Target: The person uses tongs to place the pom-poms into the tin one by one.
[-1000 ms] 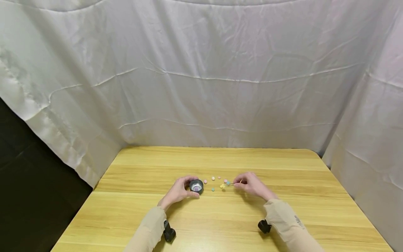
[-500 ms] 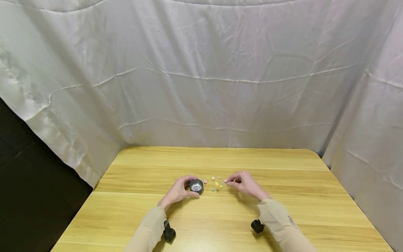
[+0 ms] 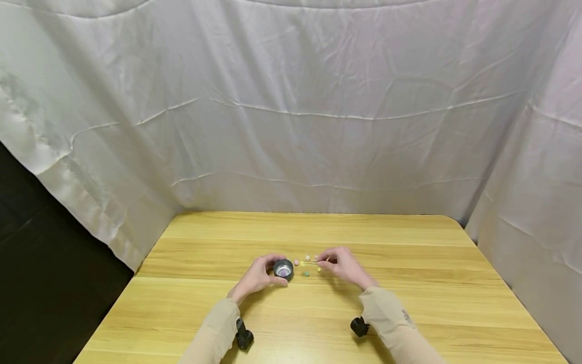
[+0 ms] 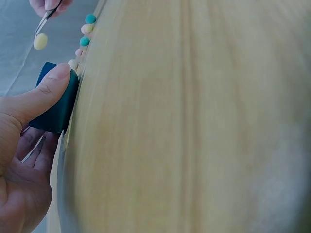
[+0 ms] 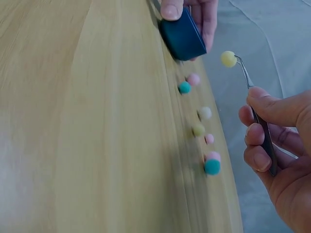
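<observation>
Near side: both beige sleeves [image 3: 386,313] are angled inward over the tabletop [image 3: 291,323], with a black wrist camera [image 3: 244,337] mounted at the inner side of each. A wide strip of wood is left between the forearms.

Left hand [image 3: 259,275]: wrist low, dark cup [image 5: 182,39] gripped at left of centre, thumb on the near side, fingers wrapped around the far side. Cup stands upright, mouth up.

Right hand [image 3: 344,265]: brought in from the right, tweezers [image 5: 249,80] pinched between thumb and fingers, tips pointed left. A yellow ball [image 5: 229,58] is clamped in the tips, raised off the wood, just right of the cup, not touching it.

Loose balls [image 5: 205,113] are scattered right of the cup, partly under the right hand.

Beyond the hands, wood is seen running to the far edge, right far corner rounded. That edge is backed by a grey curtain [image 3: 291,126].
</observation>
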A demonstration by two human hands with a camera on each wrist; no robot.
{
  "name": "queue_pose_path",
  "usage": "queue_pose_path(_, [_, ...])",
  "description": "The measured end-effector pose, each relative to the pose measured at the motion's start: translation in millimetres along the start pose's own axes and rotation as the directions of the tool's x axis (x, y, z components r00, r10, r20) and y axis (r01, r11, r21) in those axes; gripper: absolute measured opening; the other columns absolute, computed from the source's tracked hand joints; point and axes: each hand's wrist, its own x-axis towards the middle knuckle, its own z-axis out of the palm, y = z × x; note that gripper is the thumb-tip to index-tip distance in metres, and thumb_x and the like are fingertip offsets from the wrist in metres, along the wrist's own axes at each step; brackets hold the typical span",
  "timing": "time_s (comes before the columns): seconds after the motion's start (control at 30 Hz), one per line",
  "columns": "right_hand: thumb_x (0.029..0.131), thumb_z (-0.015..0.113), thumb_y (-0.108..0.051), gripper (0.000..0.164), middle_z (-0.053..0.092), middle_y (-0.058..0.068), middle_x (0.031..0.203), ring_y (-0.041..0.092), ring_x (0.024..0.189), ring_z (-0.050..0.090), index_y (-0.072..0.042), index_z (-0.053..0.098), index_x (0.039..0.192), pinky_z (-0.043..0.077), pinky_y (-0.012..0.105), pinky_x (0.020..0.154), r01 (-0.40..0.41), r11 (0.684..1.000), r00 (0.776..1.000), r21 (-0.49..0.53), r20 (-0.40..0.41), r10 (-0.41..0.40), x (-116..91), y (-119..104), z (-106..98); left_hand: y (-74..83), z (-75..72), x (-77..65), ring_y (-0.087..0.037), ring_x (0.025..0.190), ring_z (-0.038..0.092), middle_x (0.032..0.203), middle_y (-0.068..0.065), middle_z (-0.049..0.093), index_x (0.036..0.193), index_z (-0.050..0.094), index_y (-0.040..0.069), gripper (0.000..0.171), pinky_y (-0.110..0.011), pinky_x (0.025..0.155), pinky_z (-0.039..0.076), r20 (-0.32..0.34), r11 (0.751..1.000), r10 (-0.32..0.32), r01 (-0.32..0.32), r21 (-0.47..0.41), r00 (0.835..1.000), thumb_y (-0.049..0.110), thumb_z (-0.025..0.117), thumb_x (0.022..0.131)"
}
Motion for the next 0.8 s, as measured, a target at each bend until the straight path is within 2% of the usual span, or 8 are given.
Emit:
queue_pose_path(0.17, [0.092, 0.070, -0.010, 0.009, 0.075, 0.012, 0.083, 0.016, 0.067, 0.064, -0.005, 0.077, 0.095, 0.048, 0.018, 0.056, -0.004, 1.000, 1.000, 0.006, -0.006, 0.004, 5.3, -2.9, 7.6, -0.8, 0.4, 0.3, -0.035, 0.116, 0.065, 0.130, -0.022, 0.065, 0.134, 0.059, -0.001, 0.065, -0.049, 0.101, 0.053, 0.001, 1.000, 0.004, -0.004, -0.009, 1.000, 0.007, 0.087, 0.076])
queue_pose_path(0.27, [0.092, 0.071, -0.010, 0.008, 0.075, 0.010, 0.083, 0.020, 0.067, 0.066, -0.005, 0.077, 0.095, 0.049, 0.018, 0.056, -0.002, 1.000, 1.000, 0.008, -0.016, 0.002, 8.0, -5.6, 11.7, -1.1, 0.1, 0.6, -0.034, 0.116, 0.065, 0.130, -0.021, 0.065, 0.134, 0.059, 0.000, 0.065, -0.043, 0.100, 0.054, 0.002, 1.000, 0.007, -0.007, 0.003, 1.000, 0.008, 0.087, 0.077])
queue_pose_path(0.33, [0.092, 0.071, -0.010, 0.009, 0.075, 0.009, 0.084, 0.020, 0.066, 0.066, -0.005, 0.077, 0.095, 0.050, 0.018, 0.056, -0.001, 1.000, 1.000, 0.012, -0.019, 0.001, 9.5, -7.9, 14.0, -1.3, -0.3, 0.8, -0.032, 0.115, 0.066, 0.130, -0.019, 0.066, 0.134, 0.059, 0.000, 0.064, -0.040, 0.099, 0.055, 0.002, 1.000, 0.014, -0.014, 0.014, 1.000, 0.009, 0.087, 0.077])
queue_pose_path(0.47, [0.092, 0.071, -0.009, 0.008, 0.075, 0.009, 0.084, 0.010, 0.063, 0.061, -0.004, 0.077, 0.094, 0.050, 0.018, 0.056, -0.003, 1.000, 1.000, 0.013, -0.019, 0.003, 12.4, -11.6, 17.8, -1.6, -1.1, 0.7, -0.029, 0.115, 0.066, 0.129, -0.018, 0.066, 0.133, 0.060, 0.000, 0.065, -0.034, 0.099, 0.055, 0.005, 0.999, 0.026, -0.026, 0.036, 1.000, 0.011, 0.088, 0.076])
queue_pose_path(0.6, [0.091, 0.071, -0.009, 0.007, 0.074, 0.007, 0.083, 0.002, 0.064, 0.056, -0.005, 0.077, 0.093, 0.049, 0.017, 0.056, -0.024, 1.000, 1.000, 0.003, -0.013, 0.024, 15.5, -12.8, 21.5, -2.4, -1.1, 1.1, -0.029, 0.115, 0.066, 0.130, -0.018, 0.066, 0.134, 0.059, -0.001, 0.065, -0.036, 0.099, 0.055, 0.009, 0.999, 0.019, -0.020, 0.036, 1.000, 0.012, 0.088, 0.076])
queue_pose_path(0.8, [0.092, 0.071, -0.010, 0.008, 0.074, 0.005, 0.084, 0.003, 0.066, 0.056, -0.005, 0.077, 0.094, 0.048, 0.017, 0.057, -0.035, 0.999, 0.999, -0.004, -0.002, 0.035, 18.4, -13.5, 25.4, -2.5, -0.1, 1.4, -0.034, 0.117, 0.065, 0.131, -0.021, 0.065, 0.134, 0.058, -0.003, 0.065, -0.048, 0.101, 0.053, 0.006, 1.000, 0.019, -0.019, 0.002, 1.000, 0.008, 0.087, 0.077])
